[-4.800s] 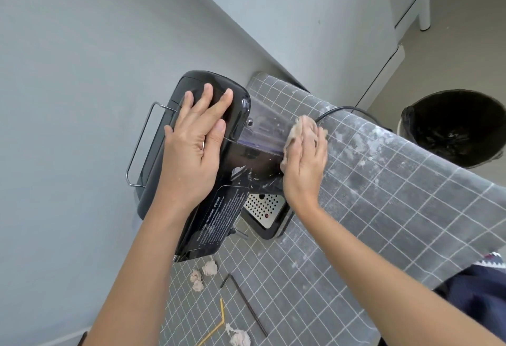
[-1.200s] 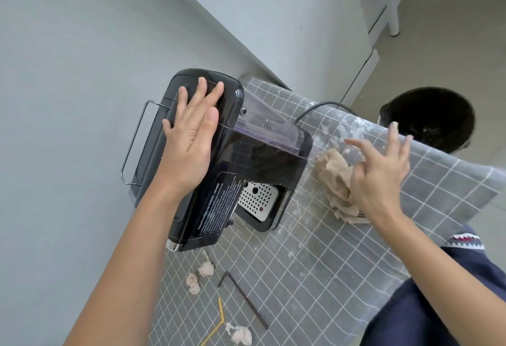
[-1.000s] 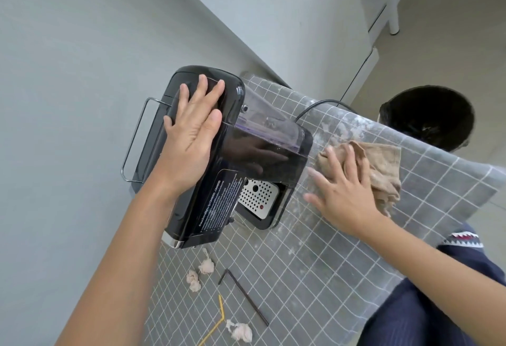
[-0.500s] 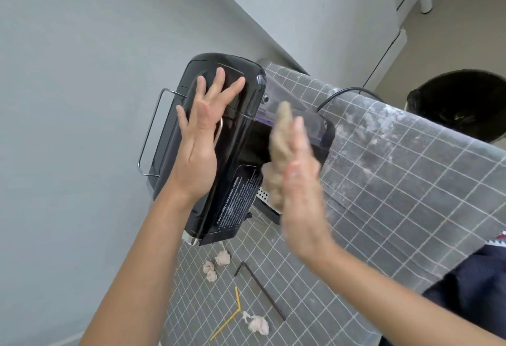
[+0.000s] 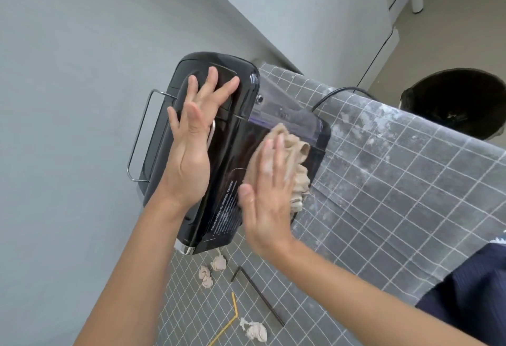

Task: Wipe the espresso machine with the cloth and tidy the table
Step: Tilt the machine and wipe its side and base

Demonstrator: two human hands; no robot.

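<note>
The black espresso machine [image 5: 232, 115] stands against the wall on the table with the grey checked cloth cover [image 5: 383, 195]. My left hand [image 5: 191, 148] lies flat on the machine's top with fingers spread. My right hand [image 5: 268, 192] presses the crumpled beige cloth [image 5: 297, 159] flat against the machine's glossy side, fingers straight. Part of the beige cloth bunches out beyond my fingers toward the clear water tank [image 5: 284, 115].
Crumpled paper bits [image 5: 212, 269], another wad [image 5: 254, 330], a black straw [image 5: 260, 293] and a yellow straw [image 5: 228, 321] lie on the table in front of the machine. A black-lined bin [image 5: 454, 102] stands on the floor at right. The power cord [image 5: 339, 91] hangs over the far edge.
My right hand picked the beige cloth up from the table, brought it to the machine and now presses it on the side. My left hand stayed on the top.
</note>
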